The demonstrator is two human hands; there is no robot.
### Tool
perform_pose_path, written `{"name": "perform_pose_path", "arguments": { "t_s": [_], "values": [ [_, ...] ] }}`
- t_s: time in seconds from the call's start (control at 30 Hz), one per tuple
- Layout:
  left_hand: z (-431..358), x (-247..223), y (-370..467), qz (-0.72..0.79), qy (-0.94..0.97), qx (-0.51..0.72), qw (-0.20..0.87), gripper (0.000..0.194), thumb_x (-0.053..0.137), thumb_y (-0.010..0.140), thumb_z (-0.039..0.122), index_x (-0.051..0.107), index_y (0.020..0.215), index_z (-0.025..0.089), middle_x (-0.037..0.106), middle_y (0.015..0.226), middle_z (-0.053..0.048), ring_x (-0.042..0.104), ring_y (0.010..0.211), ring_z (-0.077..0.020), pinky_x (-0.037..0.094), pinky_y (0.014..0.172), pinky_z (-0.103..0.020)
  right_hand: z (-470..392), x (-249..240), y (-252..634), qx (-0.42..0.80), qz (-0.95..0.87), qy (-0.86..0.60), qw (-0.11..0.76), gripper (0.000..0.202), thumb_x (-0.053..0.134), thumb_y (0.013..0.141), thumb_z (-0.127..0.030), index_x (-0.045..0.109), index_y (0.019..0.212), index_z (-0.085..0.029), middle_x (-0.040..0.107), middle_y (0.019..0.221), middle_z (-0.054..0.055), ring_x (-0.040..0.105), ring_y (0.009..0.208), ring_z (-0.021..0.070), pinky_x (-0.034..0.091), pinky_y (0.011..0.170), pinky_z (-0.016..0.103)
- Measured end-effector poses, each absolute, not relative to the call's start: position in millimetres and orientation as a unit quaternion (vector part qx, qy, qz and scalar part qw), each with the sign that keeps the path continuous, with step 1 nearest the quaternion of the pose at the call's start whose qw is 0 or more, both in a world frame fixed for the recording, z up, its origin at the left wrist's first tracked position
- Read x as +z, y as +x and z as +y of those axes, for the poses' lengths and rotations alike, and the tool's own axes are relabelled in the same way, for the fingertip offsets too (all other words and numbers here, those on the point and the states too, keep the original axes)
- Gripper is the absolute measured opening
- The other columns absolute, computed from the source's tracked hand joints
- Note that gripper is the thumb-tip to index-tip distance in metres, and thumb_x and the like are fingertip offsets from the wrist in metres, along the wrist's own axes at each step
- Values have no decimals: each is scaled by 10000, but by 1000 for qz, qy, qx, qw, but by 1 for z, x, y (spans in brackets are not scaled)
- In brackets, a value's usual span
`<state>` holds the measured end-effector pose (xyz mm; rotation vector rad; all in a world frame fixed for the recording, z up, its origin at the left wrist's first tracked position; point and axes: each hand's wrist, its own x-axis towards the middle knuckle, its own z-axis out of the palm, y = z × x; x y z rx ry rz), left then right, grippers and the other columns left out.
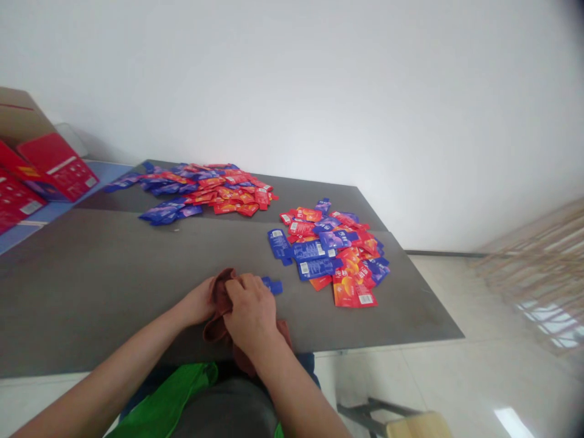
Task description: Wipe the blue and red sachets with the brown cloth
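Near the table's front edge, my left hand (201,302) and my right hand (250,309) come together around a brown cloth (222,295). The left hand's fingers are mostly covered by the cloth. My right hand is closed on the cloth from above. A blue packet (274,286) pokes out just beyond my right hand; the rest of it is hidden. To the right lies a pile of red and blue packets (337,243). Farther back on the left is a larger pile of similar packets (219,187).
Red cardboard boxes (59,167) stand at the far left on a blue surface (107,171). The grey table (114,261) has its right edge beside the tiled floor. A stool (417,426) is below, and a white wall rises behind.
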<state>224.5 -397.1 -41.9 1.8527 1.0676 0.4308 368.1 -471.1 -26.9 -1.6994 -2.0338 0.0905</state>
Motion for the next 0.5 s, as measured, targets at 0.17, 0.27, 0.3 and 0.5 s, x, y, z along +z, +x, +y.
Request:
{"name": "perform_pose_path", "arguments": {
  "t_s": [0.17,0.27,0.3,0.5],
  "values": [
    [-398,-45,227,465,737,100,481,296,553,846,470,626,903,189,693,753,-24,667,670,-204,494,549,-256,-460,-49,419,24,-665,-729,160,79,549,945,-218,626,946,-233,603,989,45,561,913,191,414,700,271],
    [-400,-47,227,473,720,91,501,304,570,835,489,593,907,194,659,702,-5,654,616,-189,462,484,-234,-460,-41,449,0,-625,-770,128,126,512,971,-220,638,967,-221,608,992,65,569,906,199,412,694,282],
    [-400,-47,226,472,718,94,503,304,574,831,491,589,899,196,651,696,-1,648,611,-186,458,481,-232,-461,-36,449,-6,-624,-770,135,132,508,976,-234,639,991,-224,607,1002,68,568,914,200,416,699,284],
    [-402,-48,226,439,751,138,473,258,536,855,433,646,886,202,699,819,-13,644,738,-193,477,617,-244,-472,-35,392,14,-731,-649,213,48,575,935,-274,618,951,-260,606,1012,27,551,927,188,427,755,284]
  ]
}}
